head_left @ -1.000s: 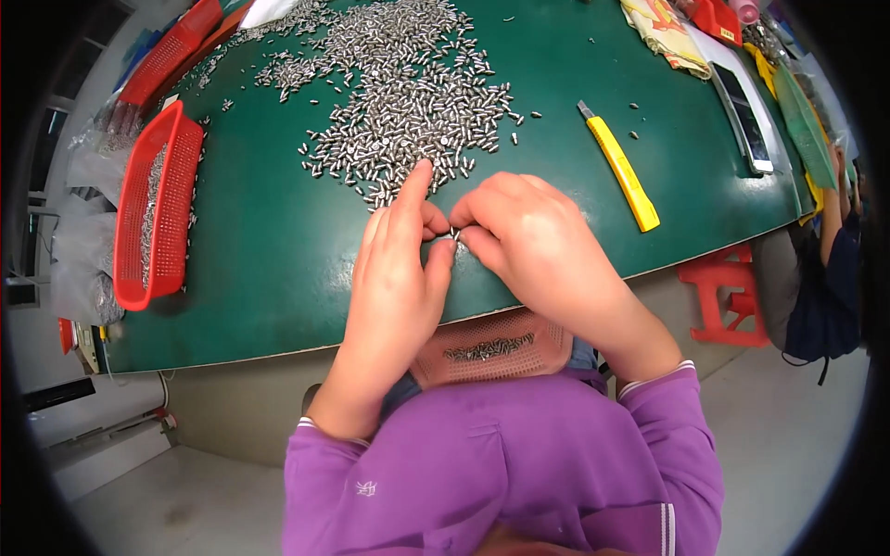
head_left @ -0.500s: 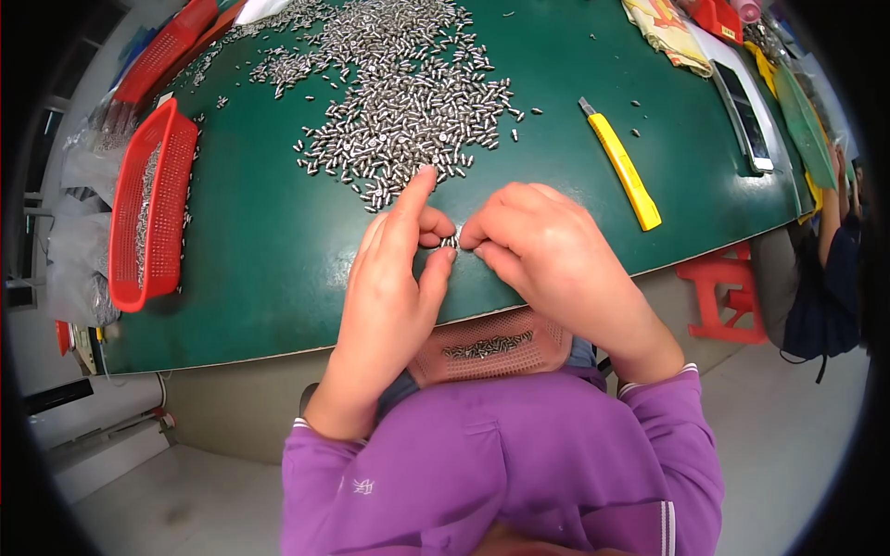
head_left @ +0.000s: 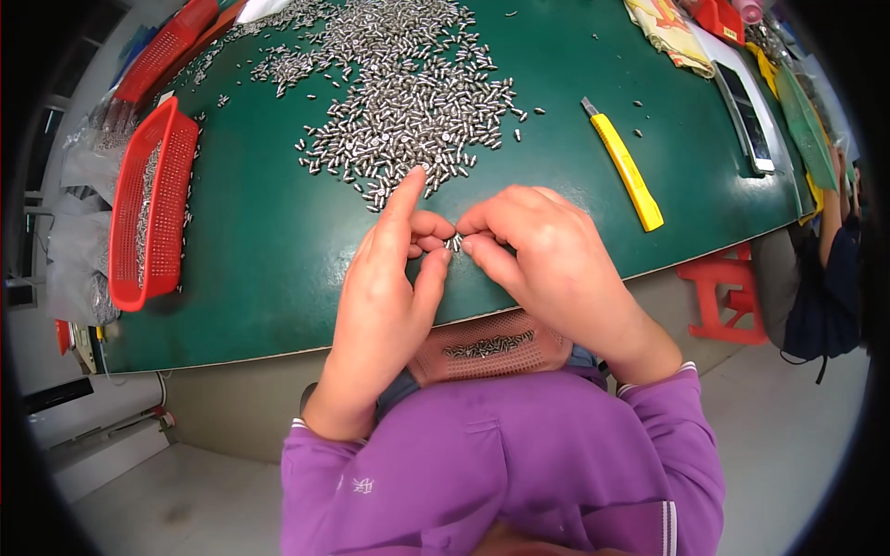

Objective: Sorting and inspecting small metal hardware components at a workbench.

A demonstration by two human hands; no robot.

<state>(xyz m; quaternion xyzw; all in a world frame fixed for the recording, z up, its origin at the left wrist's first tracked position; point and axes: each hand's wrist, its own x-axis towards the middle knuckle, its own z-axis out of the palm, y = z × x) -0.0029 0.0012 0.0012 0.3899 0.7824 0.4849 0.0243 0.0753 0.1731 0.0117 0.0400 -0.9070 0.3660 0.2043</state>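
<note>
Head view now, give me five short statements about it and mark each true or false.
1. The yellow cutter lies right of the metal-part pile. True.
2. The right hand touches the yellow cutter. False: its fingertips are close to the left hand.
3. Small metal parts show between the hands' fingertips. True.
4. The phone lies left of the yellow cutter. False: it lies right of it.
5. The pink basket holds more metal pieces. True.

Both hands (head_left: 385, 273) (head_left: 552, 246) at a few small metal pieces (head_left: 453, 244), green table (head_left: 269, 296) beneath, larger pile (head_left: 408, 111) nearby
</note>
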